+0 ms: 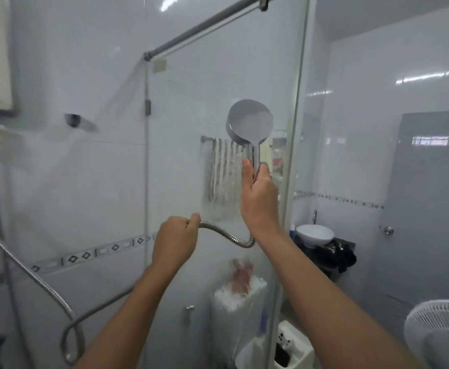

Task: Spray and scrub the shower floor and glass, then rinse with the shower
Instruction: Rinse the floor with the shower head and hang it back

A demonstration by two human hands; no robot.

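At the glass panel [218,75], right hand [258,193] raised gripping shower head [250,123] handle, left hand [175,241] fisted around hose [226,235]

Toilet tank [234,312] blurry behind glass [191,89]

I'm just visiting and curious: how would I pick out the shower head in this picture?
Find the tall glass panel in the middle. In front of it the right hand grips the handle of the shower head. It is the only flat round grey disc, and a ribbed metal hose loops from behind that wrist to the left hand.
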